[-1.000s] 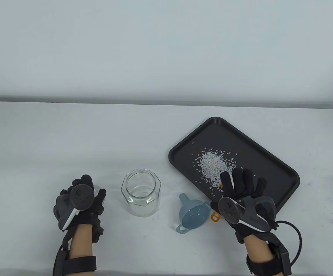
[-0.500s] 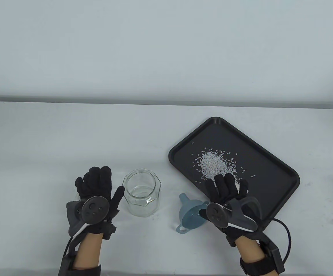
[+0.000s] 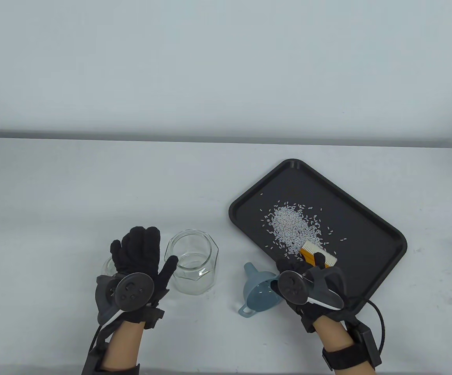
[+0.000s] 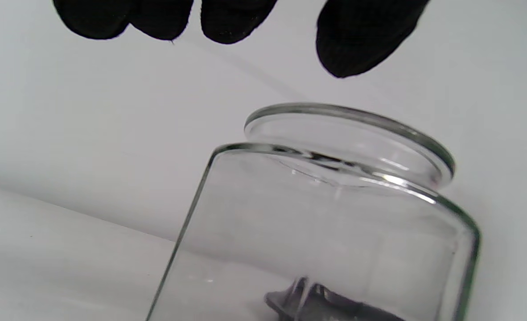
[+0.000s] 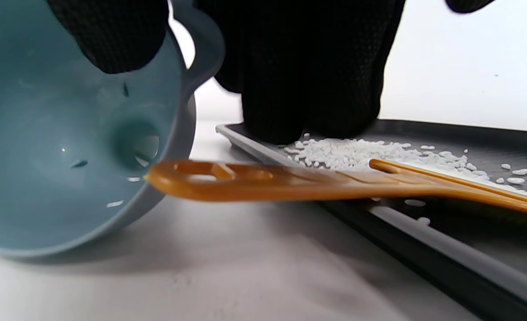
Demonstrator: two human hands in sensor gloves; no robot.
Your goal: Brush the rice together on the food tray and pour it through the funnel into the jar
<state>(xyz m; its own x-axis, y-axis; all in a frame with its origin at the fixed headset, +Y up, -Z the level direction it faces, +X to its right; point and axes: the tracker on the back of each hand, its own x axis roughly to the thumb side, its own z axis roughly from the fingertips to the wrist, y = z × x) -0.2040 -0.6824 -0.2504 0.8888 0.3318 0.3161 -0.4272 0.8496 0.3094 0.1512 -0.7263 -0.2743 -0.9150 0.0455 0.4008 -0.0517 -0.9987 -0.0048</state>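
Observation:
White rice [image 3: 288, 226] lies heaped on the black food tray [image 3: 362, 218]. An orange brush [image 3: 315, 253] rests free, bristles by the heap, its handle [image 5: 290, 180] across the tray's near rim. The blue funnel [image 3: 257, 293] lies tilted on the table. My right hand [image 3: 300, 271] curls over its right rim, thumb [image 5: 107, 35] inside the bowl and fingers outside. The empty glass jar [image 3: 193, 259] stands upright. My left hand [image 3: 140, 254] is just left of it, fingers [image 4: 361, 40] straight and off the glass, thumb close to the wall.
A small clear glass piece [image 3: 109, 267] lies on the table left of my left hand. The white table [image 3: 93, 187] runs back to a grey wall. A black cable [image 3: 380, 316] loops from my right wrist.
My right hand drew back off the tray, uncovering the brush, and curled onto the funnel's rim. My left hand left the clear piece, opened and moved right beside the jar.

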